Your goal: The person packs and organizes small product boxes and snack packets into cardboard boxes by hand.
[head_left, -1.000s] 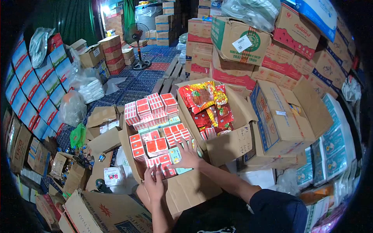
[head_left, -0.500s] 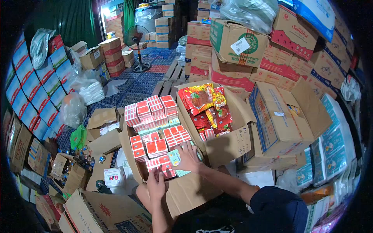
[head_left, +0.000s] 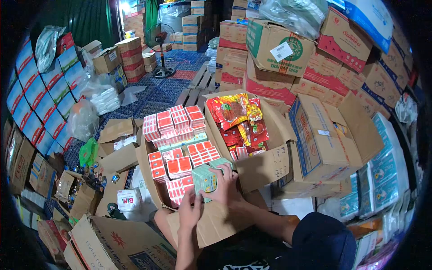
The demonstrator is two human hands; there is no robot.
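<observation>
In front of me an open cardboard box [head_left: 145, 157] holds rows of small red-and-white packs [head_left: 179, 166]. My right hand [head_left: 225, 186] grips a stack of small green packs [head_left: 204, 179] at the box's front right corner, tilted up so that its printed side shows. My left hand [head_left: 190, 210] is by the near edge of the box, fingers apart. Its fingertips are close to the stack's lower left corner; whether they touch it I cannot tell.
A second open box [head_left: 274, 168] with red and yellow food packets [head_left: 234, 112] stands just right. Farther right is an open brown carton [head_left: 324, 139]. Stacked cartons [head_left: 279, 45] rise behind. A standing fan [head_left: 162, 49] and plastic bags [head_left: 84, 119] are at the left.
The green packs have come up from the box's front right corner and tilted in my right hand. My left hand has shifted slightly right, off the red-and-white packs.
</observation>
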